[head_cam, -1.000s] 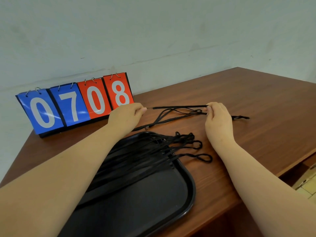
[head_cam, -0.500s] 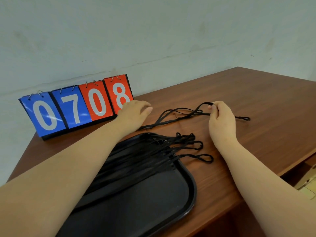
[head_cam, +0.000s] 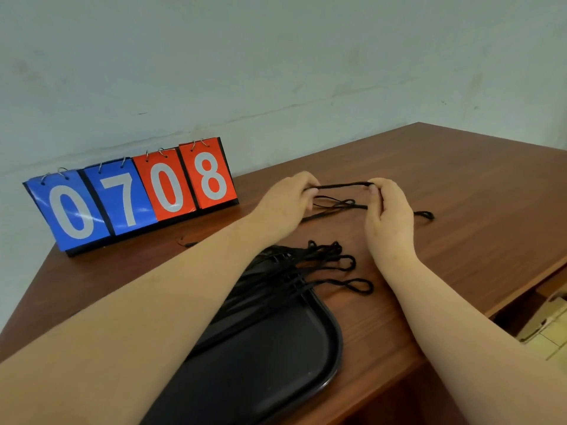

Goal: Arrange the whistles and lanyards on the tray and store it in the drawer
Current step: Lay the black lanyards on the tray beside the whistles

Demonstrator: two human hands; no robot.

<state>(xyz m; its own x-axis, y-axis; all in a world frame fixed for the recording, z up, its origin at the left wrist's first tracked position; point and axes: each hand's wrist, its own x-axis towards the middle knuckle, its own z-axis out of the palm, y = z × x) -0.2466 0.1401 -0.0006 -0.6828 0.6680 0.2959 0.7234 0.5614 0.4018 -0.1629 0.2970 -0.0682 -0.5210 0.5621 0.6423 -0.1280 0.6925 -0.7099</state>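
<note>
Lanyard (head_cam: 342, 186) stretched left-right, pinched both ends

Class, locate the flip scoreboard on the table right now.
In the head view, the flip scoreboard stands at the table's far left by the wall, just left of the left hand.

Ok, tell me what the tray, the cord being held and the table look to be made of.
Tray: probably plastic, black, semi-gloss; its rounded rim catches a soft highlight.
Cord: likely woven fabric, matte black; it bends limply between the left hand and right hand.
Table: wood or wood-look laminate, reddish-brown; grain lines show.
</note>
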